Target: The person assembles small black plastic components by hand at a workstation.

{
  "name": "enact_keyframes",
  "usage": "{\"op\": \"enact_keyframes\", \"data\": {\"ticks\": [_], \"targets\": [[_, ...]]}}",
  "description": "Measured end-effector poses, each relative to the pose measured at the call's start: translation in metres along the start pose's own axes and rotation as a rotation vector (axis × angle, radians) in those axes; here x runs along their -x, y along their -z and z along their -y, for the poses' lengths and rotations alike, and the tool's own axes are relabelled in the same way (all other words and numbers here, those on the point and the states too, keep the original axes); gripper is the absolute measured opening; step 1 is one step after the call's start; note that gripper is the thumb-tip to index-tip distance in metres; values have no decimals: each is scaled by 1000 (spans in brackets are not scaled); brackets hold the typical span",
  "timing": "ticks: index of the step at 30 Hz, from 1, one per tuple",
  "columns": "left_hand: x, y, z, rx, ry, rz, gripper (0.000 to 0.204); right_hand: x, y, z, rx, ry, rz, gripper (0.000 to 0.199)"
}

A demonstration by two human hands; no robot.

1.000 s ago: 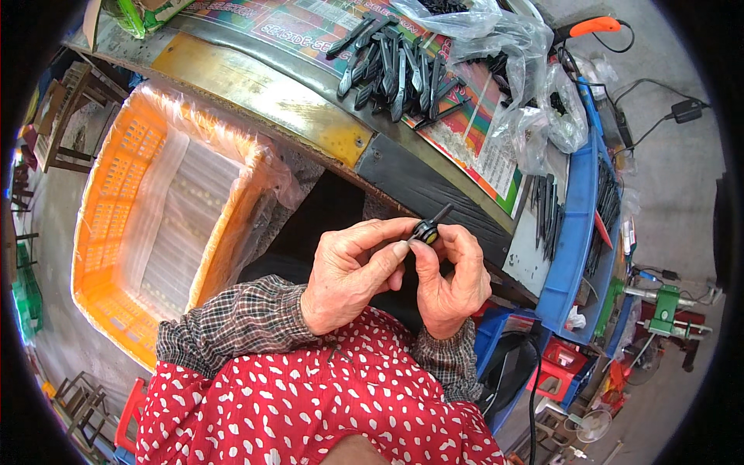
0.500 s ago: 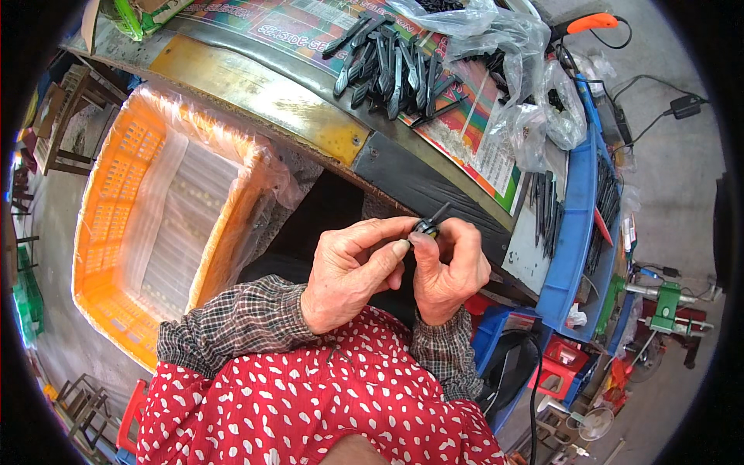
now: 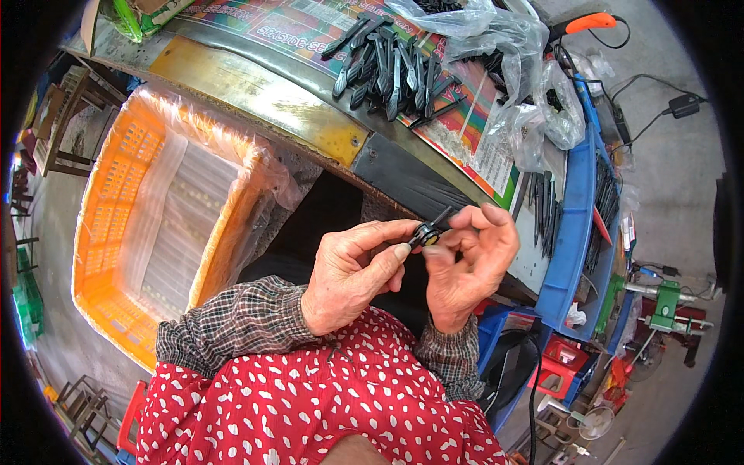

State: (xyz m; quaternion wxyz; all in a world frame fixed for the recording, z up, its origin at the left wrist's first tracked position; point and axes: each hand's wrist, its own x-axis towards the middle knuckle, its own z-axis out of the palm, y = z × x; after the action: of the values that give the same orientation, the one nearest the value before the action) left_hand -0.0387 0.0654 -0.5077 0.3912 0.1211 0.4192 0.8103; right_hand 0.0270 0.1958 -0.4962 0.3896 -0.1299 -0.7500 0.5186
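Note:
Between the thumb and index finger of my left hand (image 3: 358,262) is a small black part (image 3: 425,233) with a round, yellow-ringed end and a thin black stem pointing up to the right. Its exact kind I cannot make out. Just right of it, my right hand (image 3: 474,267) has its thumb and fingers apart, with nothing seen in its grasp. Both hands are above my lap at the bench's near edge. Farther off on the bench lies a pile of black tapered pieces with handle-like shapes (image 3: 387,66).
An orange crate (image 3: 97,263) lined with see-through plastic stands at the left. Plastic bags (image 3: 515,46) holding black parts lie at the back right. Along the right, a blue bin (image 3: 564,248) holds thin black rods. An orange-handled tool (image 3: 590,23) is beyond the bags.
My right hand has come off the black part and moved slightly right, its fingers opening. My left hand stays in place, and more of the part's yellow-ringed end now shows.

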Motion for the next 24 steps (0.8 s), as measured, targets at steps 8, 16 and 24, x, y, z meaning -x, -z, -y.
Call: {"op": "enact_keyframes", "data": {"ticks": [8,16,24], "targets": [[0,-4,-4,-59,1,4,26,-9,-2,3,109,-87,117,66],[1,-5,-1,-17,7,-28,25,-5,-2,7,130,-105,234,62],[1,-6,-4,-80,-59,-45,26,0,-3,12,119,-97,280,63]]}}
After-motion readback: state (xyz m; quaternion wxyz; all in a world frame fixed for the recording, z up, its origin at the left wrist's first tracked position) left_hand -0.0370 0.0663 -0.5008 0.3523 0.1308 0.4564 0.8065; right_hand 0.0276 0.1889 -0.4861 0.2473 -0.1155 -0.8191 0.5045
